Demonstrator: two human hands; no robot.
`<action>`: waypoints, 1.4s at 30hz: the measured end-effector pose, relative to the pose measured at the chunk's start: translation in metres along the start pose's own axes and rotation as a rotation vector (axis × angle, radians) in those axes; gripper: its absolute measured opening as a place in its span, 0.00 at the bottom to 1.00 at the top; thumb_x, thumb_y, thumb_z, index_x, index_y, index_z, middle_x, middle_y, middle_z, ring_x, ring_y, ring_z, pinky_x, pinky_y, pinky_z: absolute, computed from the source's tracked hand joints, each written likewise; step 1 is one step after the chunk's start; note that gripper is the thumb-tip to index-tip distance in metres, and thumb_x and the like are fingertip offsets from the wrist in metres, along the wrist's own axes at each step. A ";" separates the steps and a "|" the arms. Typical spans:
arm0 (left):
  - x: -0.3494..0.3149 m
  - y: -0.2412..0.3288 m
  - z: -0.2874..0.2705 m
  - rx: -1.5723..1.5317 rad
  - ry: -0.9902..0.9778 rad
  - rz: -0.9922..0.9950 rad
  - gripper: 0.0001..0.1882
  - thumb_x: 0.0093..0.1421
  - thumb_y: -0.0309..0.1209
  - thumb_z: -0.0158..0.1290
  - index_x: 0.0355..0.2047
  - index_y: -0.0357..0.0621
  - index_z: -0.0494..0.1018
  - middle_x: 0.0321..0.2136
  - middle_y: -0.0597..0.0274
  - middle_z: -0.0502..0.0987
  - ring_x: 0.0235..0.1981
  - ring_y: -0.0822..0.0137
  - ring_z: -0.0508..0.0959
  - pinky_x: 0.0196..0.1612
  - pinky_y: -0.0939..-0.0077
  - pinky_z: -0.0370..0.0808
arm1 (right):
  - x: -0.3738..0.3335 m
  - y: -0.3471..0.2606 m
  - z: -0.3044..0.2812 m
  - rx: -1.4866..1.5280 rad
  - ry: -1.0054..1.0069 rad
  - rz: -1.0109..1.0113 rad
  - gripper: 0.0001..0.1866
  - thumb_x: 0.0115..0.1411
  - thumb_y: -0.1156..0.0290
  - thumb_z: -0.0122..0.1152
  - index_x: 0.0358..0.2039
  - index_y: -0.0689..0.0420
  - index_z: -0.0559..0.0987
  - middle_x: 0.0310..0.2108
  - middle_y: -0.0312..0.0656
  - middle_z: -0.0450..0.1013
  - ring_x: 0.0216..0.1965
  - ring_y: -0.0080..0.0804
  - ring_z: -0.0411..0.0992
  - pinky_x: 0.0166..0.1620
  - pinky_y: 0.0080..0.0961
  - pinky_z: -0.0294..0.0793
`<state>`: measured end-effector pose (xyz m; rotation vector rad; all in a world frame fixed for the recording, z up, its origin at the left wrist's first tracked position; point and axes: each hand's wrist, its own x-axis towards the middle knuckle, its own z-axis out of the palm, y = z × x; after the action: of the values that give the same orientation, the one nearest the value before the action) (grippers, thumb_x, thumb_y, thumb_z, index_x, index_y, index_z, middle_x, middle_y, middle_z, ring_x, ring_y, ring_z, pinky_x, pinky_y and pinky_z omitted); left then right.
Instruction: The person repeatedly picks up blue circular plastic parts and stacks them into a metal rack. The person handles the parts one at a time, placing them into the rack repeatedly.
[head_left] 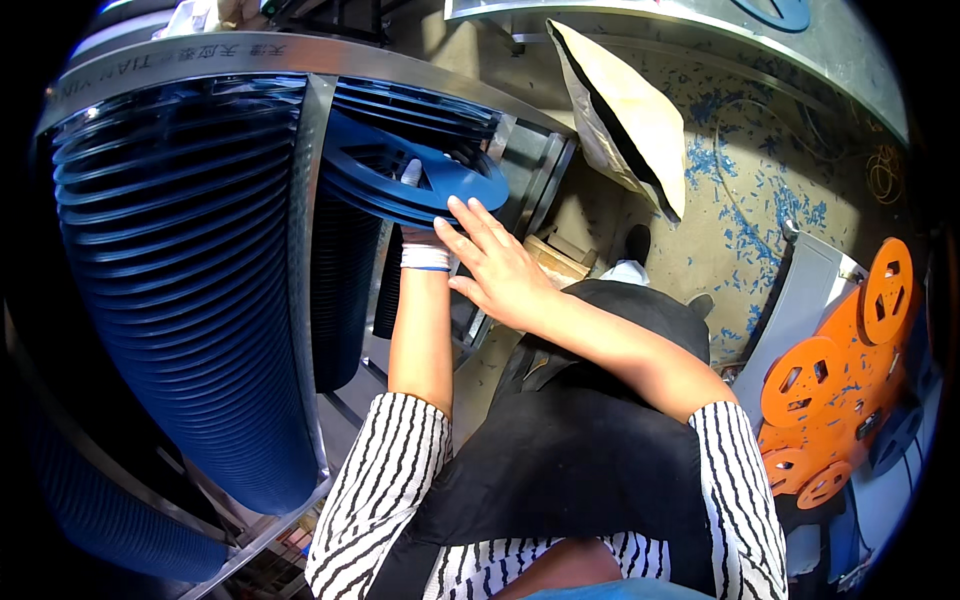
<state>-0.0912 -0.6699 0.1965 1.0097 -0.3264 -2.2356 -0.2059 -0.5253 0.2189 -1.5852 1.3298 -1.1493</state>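
Note:
A small stack of blue plastic reel discs (455, 185) with cut-out openings sits partly inside the metal rack. My left hand (425, 250), in a white glove, reaches under the stack and grips it, with one gloved finger poking up through an opening. The rest of that hand is hidden beneath the discs. My bare right hand (500, 270) has its fingers stretched out, their tips against the near rim of the top discs. It crosses over my left wrist.
A metal rack (310, 250) holds a long row of blue discs (190, 300) at left. Orange discs (800, 380) lie at right beside a grey panel (785, 310). A cream sack (625, 110) stands on the floor (700, 260), which is littered with blue scraps. A metal table (680, 25) edges the top.

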 end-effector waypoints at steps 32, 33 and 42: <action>-0.030 -0.011 -0.105 0.090 0.115 0.190 0.23 0.67 0.45 0.39 0.55 0.44 0.62 0.55 0.55 0.66 0.57 0.61 0.65 0.62 0.63 0.60 | 0.075 0.031 0.017 0.031 0.373 -0.255 0.14 0.45 0.81 0.58 0.34 0.59 0.71 0.40 0.43 0.68 0.42 0.42 0.70 0.42 0.34 0.73; -0.046 -0.017 -0.107 0.066 0.139 0.194 0.24 0.67 0.45 0.40 0.56 0.44 0.62 0.56 0.55 0.66 0.58 0.60 0.65 0.62 0.64 0.59 | 0.066 0.025 0.021 0.007 0.410 -0.277 0.13 0.45 0.82 0.58 0.34 0.59 0.71 0.40 0.43 0.68 0.42 0.42 0.71 0.41 0.33 0.74; -0.162 -0.107 -0.079 -0.162 0.360 0.134 0.26 0.64 0.41 0.46 0.57 0.37 0.64 0.57 0.52 0.68 0.56 0.53 0.68 0.63 0.60 0.60 | 0.081 0.017 0.046 -0.131 0.577 -0.266 0.08 0.51 0.76 0.55 0.33 0.56 0.70 0.34 0.41 0.65 0.35 0.35 0.72 0.34 0.25 0.76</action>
<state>-0.0029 -0.4792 0.1869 1.2348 -0.0512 -1.8823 -0.1630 -0.6080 0.2021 -1.6221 1.6086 -1.8142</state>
